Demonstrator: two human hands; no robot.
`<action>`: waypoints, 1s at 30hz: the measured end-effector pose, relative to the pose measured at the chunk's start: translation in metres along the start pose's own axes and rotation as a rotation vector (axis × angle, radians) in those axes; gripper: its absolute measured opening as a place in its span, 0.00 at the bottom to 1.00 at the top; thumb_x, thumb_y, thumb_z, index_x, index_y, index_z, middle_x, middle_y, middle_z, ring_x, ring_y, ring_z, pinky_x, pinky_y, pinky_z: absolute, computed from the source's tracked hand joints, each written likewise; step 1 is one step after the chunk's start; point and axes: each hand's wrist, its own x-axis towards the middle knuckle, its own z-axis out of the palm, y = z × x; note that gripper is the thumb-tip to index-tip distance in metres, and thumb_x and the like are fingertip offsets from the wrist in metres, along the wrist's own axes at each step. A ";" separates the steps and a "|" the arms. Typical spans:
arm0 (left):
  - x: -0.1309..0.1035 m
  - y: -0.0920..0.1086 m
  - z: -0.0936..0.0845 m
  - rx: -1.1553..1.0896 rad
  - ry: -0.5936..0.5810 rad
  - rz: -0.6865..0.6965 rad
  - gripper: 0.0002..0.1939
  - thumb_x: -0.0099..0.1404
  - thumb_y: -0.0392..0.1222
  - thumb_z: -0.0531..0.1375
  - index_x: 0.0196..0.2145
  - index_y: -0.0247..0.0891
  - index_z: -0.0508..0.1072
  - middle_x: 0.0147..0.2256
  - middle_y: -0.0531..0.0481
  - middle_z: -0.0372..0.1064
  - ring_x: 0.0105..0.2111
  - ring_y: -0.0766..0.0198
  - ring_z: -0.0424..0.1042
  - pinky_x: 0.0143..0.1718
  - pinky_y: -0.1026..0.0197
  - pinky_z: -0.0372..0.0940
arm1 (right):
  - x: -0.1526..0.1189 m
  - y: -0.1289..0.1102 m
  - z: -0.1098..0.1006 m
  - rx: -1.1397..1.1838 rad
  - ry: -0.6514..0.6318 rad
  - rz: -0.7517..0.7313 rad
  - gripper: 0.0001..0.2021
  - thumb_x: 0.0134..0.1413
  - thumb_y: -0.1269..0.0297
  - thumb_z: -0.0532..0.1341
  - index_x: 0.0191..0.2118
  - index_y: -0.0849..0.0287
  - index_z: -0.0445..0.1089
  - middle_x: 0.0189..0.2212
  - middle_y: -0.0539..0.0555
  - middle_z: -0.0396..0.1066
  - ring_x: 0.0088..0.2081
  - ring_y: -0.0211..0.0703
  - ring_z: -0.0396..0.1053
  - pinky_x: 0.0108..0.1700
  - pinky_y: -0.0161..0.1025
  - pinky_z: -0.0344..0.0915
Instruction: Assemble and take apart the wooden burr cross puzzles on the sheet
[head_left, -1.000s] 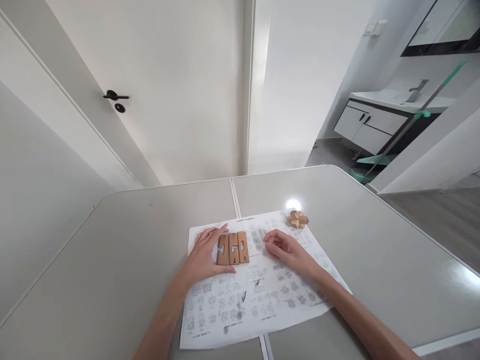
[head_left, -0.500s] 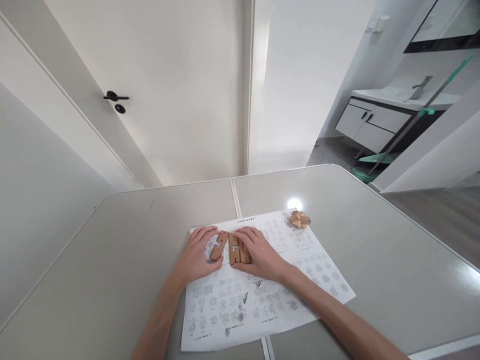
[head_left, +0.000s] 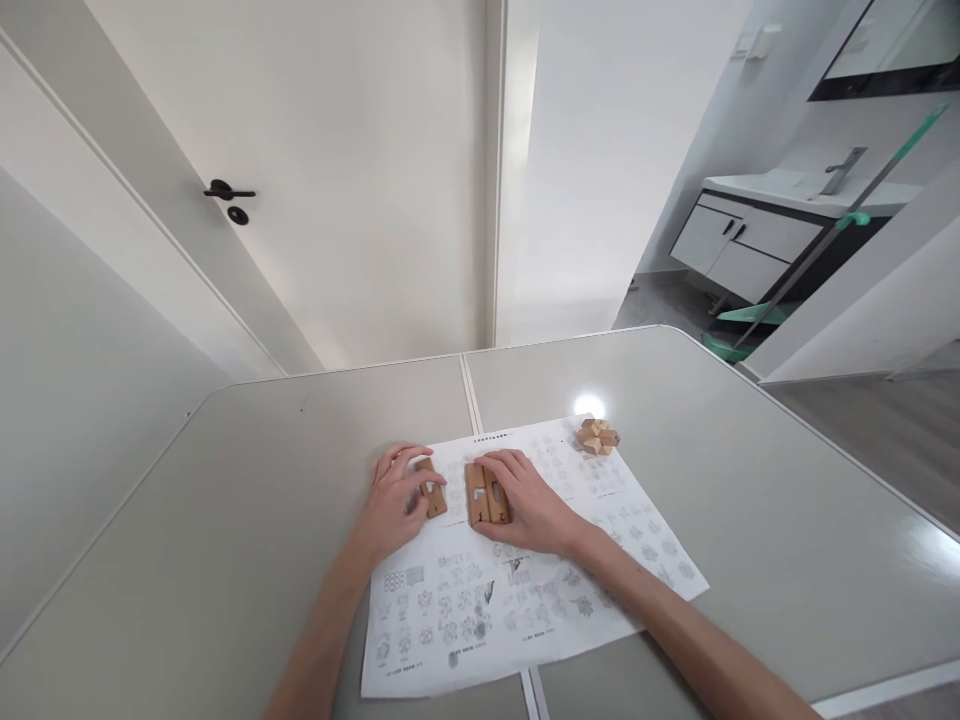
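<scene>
A notched wooden piece (head_left: 433,490) stands nearly upright in the picture on the left part of a printed sheet (head_left: 450,640), with the fingers of my left hand (head_left: 391,510) round it. To its right, two wooden pieces lie side by side, the left one (head_left: 478,495) marked 3 and the right one (head_left: 497,498) marked 2. My right hand (head_left: 529,505) grips this pair, thumb at the near end and fingers at the far end. An assembled wooden puzzle (head_left: 598,437) rests at the sheet's far right corner.
The sheet lies across the seam of a grey table (head_left: 300,480). Beyond the table stand a white door with a black handle (head_left: 231,192) and, at the right, a washbasin cabinet (head_left: 750,240) with a green-and-grey pole (head_left: 825,240) before it.
The piece at my left hand has turned from a slant to the other side and moved left, away from the pair. The pair has shifted slightly right with my right hand.
</scene>
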 end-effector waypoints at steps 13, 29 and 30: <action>-0.008 -0.014 -0.013 -0.134 -0.205 -0.198 0.48 0.57 0.58 0.71 0.69 0.50 0.57 0.67 0.45 0.59 0.69 0.43 0.52 0.68 0.40 0.55 | 0.000 -0.006 -0.004 0.069 0.060 -0.051 0.39 0.51 0.54 0.74 0.65 0.49 0.58 0.61 0.61 0.63 0.64 0.64 0.58 0.62 0.64 0.64; -0.006 0.008 0.010 -0.202 -0.153 -0.176 0.41 0.58 0.56 0.71 0.66 0.52 0.64 0.64 0.43 0.62 0.66 0.44 0.59 0.64 0.43 0.62 | 0.002 0.007 -0.021 0.874 0.157 0.410 0.26 0.66 0.51 0.60 0.66 0.51 0.61 0.57 0.62 0.73 0.47 0.54 0.76 0.41 0.49 0.74; -0.006 0.008 0.010 -0.204 -0.157 -0.182 0.41 0.58 0.57 0.71 0.66 0.52 0.63 0.64 0.43 0.62 0.66 0.44 0.58 0.64 0.43 0.62 | 0.002 0.007 -0.022 0.876 0.150 0.407 0.25 0.66 0.50 0.60 0.65 0.51 0.63 0.61 0.62 0.69 0.48 0.54 0.76 0.40 0.48 0.73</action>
